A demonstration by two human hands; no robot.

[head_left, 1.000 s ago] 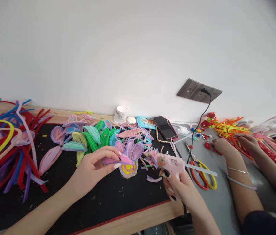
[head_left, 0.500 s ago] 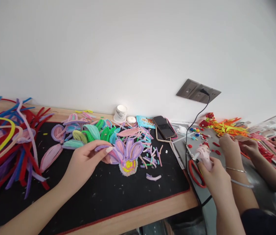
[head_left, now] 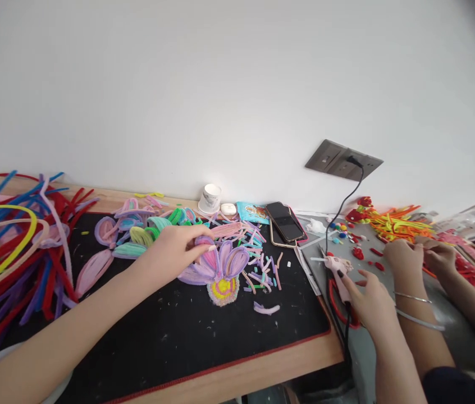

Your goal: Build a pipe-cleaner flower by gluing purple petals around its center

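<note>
My left hand [head_left: 182, 252] pinches the upper left petal of a pipe-cleaner flower [head_left: 234, 261] between thumb and fingers. The flower lies on the black mat, with purple and pink looped petals and a fuzzy yellow centre [head_left: 224, 289]. Part of the pinched petal is hidden behind my fingers. On the grey surface at the right, a pale pink glue gun [head_left: 338, 264] lies on its side over red-handled scissors [head_left: 334, 303]. My right hand [head_left: 370, 297] is beside the glue gun, fingers apart, one fingertip at its handle.
Loose pipe cleaners [head_left: 18, 241] heap at the left; looped petals and leaves [head_left: 136, 235] lie behind my left hand. Cut scraps [head_left: 263, 275], a paper cup [head_left: 210, 198] and a phone [head_left: 284, 221] stand near. A cord [head_left: 341, 207] drops from the wall socket. Another person's hands [head_left: 403, 261] work at right.
The glue gun has gone from my right hand's grasp down onto the grey surface, and my right fingers have loosened. My left hand has shifted right and up over the petal.
</note>
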